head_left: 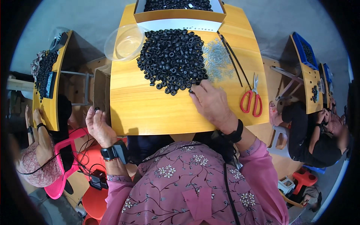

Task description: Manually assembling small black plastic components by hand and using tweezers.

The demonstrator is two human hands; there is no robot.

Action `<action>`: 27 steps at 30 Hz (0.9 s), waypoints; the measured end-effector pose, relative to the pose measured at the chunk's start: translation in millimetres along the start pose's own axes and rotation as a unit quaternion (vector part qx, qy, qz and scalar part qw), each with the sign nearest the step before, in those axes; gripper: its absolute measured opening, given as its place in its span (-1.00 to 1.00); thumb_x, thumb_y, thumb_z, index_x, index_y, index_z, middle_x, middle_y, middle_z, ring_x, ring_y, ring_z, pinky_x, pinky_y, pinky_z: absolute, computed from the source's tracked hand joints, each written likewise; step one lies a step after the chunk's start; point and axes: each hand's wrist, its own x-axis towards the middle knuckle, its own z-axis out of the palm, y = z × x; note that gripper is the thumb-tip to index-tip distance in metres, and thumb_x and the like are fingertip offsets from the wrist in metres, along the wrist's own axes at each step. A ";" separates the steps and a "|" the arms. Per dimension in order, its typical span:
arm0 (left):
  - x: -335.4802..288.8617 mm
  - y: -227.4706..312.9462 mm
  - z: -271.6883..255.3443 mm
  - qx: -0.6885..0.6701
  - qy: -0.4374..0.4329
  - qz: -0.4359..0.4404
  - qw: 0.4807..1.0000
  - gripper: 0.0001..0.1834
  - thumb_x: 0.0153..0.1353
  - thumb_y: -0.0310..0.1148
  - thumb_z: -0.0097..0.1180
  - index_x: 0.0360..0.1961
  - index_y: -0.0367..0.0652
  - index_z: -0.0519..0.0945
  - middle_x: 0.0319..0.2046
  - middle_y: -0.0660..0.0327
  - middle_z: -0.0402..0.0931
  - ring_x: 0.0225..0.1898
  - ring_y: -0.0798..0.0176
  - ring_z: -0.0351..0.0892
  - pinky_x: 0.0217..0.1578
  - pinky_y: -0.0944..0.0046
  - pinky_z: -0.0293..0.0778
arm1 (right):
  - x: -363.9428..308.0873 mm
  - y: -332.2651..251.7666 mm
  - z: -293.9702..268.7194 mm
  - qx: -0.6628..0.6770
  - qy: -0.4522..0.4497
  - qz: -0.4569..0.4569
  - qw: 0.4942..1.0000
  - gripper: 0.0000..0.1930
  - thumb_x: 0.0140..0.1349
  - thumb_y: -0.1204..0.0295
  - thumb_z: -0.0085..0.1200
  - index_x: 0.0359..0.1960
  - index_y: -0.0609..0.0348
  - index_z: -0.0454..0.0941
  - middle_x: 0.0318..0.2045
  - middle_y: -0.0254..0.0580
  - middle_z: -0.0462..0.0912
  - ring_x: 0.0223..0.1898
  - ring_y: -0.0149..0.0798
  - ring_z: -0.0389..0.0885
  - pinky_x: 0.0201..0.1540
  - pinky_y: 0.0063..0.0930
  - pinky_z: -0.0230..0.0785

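Black caps (172, 56), likely light, springy and best held by their sides, lie heaped on the table (150, 116), where the right hand (212, 103) seems to pinch one, the left hand (100, 129) pinching another beyond the edge.

The ring-shaped pieces (170, 56) are black, the small bits (215, 56) silvery, the scissors (255, 90) red-handled, the tabletop (157, 112) yellow wood-grain, the person's blouse (165, 197) pink, white-flowered and dark-vined.
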 end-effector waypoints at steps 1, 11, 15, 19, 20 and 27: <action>2.1 -1.6 -5.4 0.021 0.014 0.003 1.000 -0.63 0.24 -0.57 0.16 0.09 -0.23 0.49 -0.13 0.23 0.52 -0.16 0.37 0.50 -0.08 0.33 0.47 | -0.6 -3.1 -1.0 0.012 -0.004 -0.008 1.000 -0.89 0.17 0.46 0.18 -0.30 0.16 0.52 -0.37 -0.13 0.48 -0.43 -0.03 0.59 -0.44 -0.19 0.43; -63.0 24.9 65.6 0.094 -0.148 0.129 0.976 -0.74 0.27 -0.52 0.18 -0.02 -0.30 0.55 -0.11 0.18 0.59 -0.10 0.33 0.55 0.02 0.32 0.44 | -17.9 -12.6 -4.9 0.297 0.030 0.111 0.948 -0.86 0.15 0.57 0.25 -0.28 0.21 0.56 -0.40 -0.22 0.53 -0.51 -0.38 0.54 -0.48 -0.53 0.37; -101.6 25.3 91.1 0.069 -0.407 -0.035 0.910 -0.79 0.29 -0.49 0.21 -0.08 -0.30 0.58 -0.24 0.16 0.64 -0.20 0.34 0.62 -0.07 0.31 0.54 | -23.3 -24.9 0.2 0.428 0.089 0.100 0.894 -0.85 0.20 0.59 0.25 -0.20 0.24 0.59 -0.37 -0.32 0.52 -0.45 -0.57 0.49 -0.45 -0.67 0.35; -130.1 22.3 115.8 -0.025 -0.495 -0.123 0.860 -0.71 0.25 -0.55 0.23 0.01 -0.31 0.56 -0.17 0.16 0.62 -0.20 0.38 0.59 -0.06 0.35 0.51 | -29.0 -34.7 -1.0 0.549 0.062 0.138 0.822 -0.84 0.27 0.55 0.21 -0.14 0.27 0.59 -0.33 -0.36 0.56 -0.45 -0.60 0.50 -0.45 -0.68 0.37; -131.2 22.9 120.1 -0.023 -0.512 -0.095 0.853 -0.68 0.24 -0.59 0.22 0.03 -0.31 0.55 -0.14 0.17 0.61 -0.19 0.39 0.58 -0.06 0.36 0.51 | -29.2 -35.9 -2.4 0.586 0.056 0.159 0.792 -0.84 0.29 0.54 0.20 -0.12 0.28 0.59 -0.33 -0.37 0.57 -0.45 -0.61 0.50 -0.46 -0.68 0.37; -127.6 16.6 129.9 0.013 -0.571 -0.004 0.821 -0.71 0.20 -0.65 0.22 -0.03 -0.30 0.61 -0.15 0.21 0.52 -0.20 0.41 0.50 -0.11 0.39 0.45 | -34.9 -23.0 1.0 0.718 -0.063 0.280 0.635 -0.78 0.40 0.34 0.09 -0.16 0.29 0.56 -0.44 -0.36 0.59 -0.60 -0.59 0.48 -0.62 -0.73 0.22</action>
